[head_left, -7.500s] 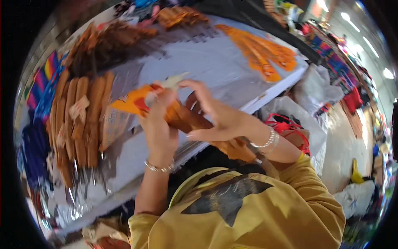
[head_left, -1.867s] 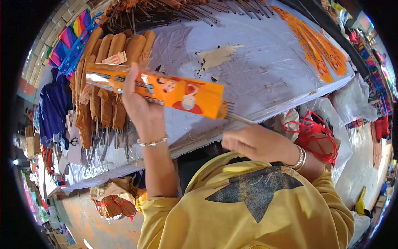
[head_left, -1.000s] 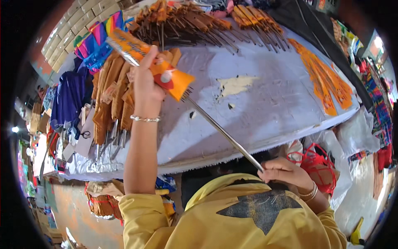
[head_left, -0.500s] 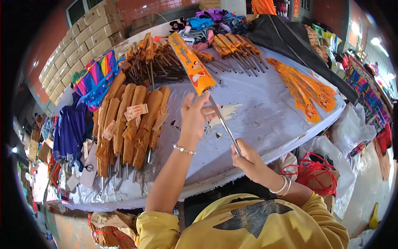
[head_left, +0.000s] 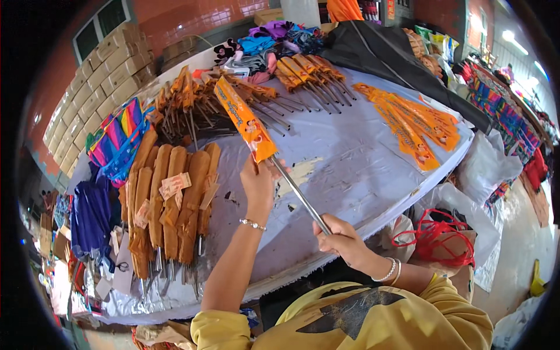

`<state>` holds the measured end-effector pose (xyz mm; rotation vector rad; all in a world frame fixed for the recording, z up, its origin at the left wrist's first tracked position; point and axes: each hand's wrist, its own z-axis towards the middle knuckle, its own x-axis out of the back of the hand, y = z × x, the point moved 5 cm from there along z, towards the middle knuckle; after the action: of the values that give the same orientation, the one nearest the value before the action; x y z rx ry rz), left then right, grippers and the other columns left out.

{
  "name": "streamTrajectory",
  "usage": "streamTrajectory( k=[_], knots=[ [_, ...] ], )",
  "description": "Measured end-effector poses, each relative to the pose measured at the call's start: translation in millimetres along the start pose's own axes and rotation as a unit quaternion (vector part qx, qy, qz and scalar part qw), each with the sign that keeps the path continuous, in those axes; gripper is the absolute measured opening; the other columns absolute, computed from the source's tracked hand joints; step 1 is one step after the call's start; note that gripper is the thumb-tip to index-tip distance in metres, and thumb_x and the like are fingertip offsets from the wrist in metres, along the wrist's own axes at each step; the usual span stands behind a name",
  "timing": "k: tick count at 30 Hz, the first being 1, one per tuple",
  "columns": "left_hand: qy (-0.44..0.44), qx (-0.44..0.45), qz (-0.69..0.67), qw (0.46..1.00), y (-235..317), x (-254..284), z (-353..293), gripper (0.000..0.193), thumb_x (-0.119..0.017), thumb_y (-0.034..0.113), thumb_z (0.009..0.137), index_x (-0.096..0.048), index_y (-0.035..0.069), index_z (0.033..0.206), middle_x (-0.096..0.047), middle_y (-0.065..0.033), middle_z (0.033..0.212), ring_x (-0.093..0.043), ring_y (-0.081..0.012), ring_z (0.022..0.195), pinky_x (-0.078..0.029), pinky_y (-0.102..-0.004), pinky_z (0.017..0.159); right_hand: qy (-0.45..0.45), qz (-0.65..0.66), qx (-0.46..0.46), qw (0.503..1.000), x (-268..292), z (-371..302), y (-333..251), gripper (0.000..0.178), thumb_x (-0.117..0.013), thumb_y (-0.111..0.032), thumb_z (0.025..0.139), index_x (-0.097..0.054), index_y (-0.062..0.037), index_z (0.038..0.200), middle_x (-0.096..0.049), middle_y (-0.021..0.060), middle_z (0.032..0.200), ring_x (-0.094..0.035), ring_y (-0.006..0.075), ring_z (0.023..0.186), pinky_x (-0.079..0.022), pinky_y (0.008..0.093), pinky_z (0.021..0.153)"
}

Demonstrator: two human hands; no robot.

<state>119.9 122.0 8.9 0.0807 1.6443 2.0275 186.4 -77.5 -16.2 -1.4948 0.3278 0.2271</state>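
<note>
A long metal rod (head_left: 300, 195) slants across the middle, its far part inside a flat orange printed sleeve (head_left: 242, 116). My right hand (head_left: 344, 239) is closed around the rod's near end. At the sleeve's lower opening my left hand (head_left: 258, 186) is closed, its fingers partly hidden behind the sleeve and rod. Left of my left arm lies a row of long brown-wrapped bundles (head_left: 169, 198) with metal rod ends sticking out toward me. Farther back rest several rods with orange sleeves (head_left: 309, 70). Flat orange sleeves (head_left: 408, 125) are fanned out at the right.
The pale-covered table (head_left: 350, 157) has a frayed near edge. Folded coloured cloths (head_left: 274, 41) and a black cover (head_left: 385, 52) lie at its back. Rainbow cloth (head_left: 119, 140) hangs at the left, near stacked cartons (head_left: 96, 87). A bag with red straps (head_left: 440, 242) stands at lower right.
The sleeved rod has come lower and closer to me. My left hand's fingers, spread apart before, are now closed at the sleeve's lower end. The view has shifted slightly.
</note>
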Motion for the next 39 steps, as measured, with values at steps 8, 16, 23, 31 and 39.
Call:
streamTrajectory(
  k=[8, 16, 23, 31, 39],
  knots=[
    [-0.244, -0.149, 0.319, 0.904, -37.8, -41.3, -53.4, 0.035, -0.060, 0.013, 0.082, -0.053, 0.002, 0.114, -0.059, -0.0150, 0.102, -0.057, -0.0252, 0.090, -0.046, -0.0371, 0.080, 0.044, -0.032, -0.005, 0.999, 44.0, 32.0, -29.1, 0.027, -0.054, -0.009, 0.073, -0.046, -0.0011, 0.097, -0.036, -0.0047, 0.058, -0.031, 0.0045, 0.047, -0.025, 0.0223, 0.043],
    [-0.484, -0.177, 0.494, 0.700, -20.6, -86.4, -98.9, 0.084, -0.067, 0.042, 0.072, -0.031, 0.009, 0.141, -0.016, -0.0263, 0.147, -0.013, -0.0464, 0.135, -0.016, -0.0667, 0.101, 0.050, -0.062, 0.015, 0.997, 114.0, 84.4, -97.7, 0.028, -0.054, -0.008, 0.072, -0.047, -0.0026, 0.099, -0.037, -0.0030, 0.057, -0.033, 0.0043, 0.048, -0.027, 0.0207, 0.043],
    [-0.531, -0.125, 0.492, 0.679, -28.4, -84.4, -88.1, 0.095, -0.068, 0.041, 0.068, -0.022, 0.009, 0.145, -0.012, -0.0259, 0.148, -0.005, -0.0462, 0.137, -0.010, -0.0723, 0.099, 0.133, -0.132, 0.097, 0.978, 161.6, 129.1, -121.6, 0.028, -0.052, -0.009, 0.073, -0.051, -0.0025, 0.101, -0.035, -0.0034, 0.054, -0.030, 0.0045, 0.044, -0.024, 0.0208, 0.040],
    [-0.534, -0.164, 0.466, 0.686, -36.4, -86.7, -89.7, 0.097, -0.068, 0.049, 0.070, -0.018, 0.014, 0.146, -0.009, -0.0270, 0.148, -0.008, -0.0491, 0.136, -0.013, -0.0747, 0.094, 0.172, -0.232, 0.049, 0.956, 263.6, 308.6, -172.0, 0.019, -0.056, -0.014, 0.077, -0.058, -0.0066, 0.095, -0.039, -0.0032, 0.054, -0.033, 0.0055, 0.038, -0.024, 0.0221, 0.036],
    [-0.525, -0.141, 0.461, 0.701, -39.6, -79.6, -89.0, 0.098, -0.067, 0.049, 0.071, -0.017, 0.012, 0.147, -0.008, -0.0271, 0.148, -0.005, -0.0473, 0.137, -0.013, -0.0734, 0.096, 0.196, -0.637, -0.001, 0.746, 340.9, 399.8, -137.1, 0.021, -0.053, -0.020, 0.080, -0.052, -0.0068, 0.097, -0.051, 0.0111, 0.076, -0.047, 0.0241, 0.069, -0.035, 0.0331, 0.062]
  ],
)
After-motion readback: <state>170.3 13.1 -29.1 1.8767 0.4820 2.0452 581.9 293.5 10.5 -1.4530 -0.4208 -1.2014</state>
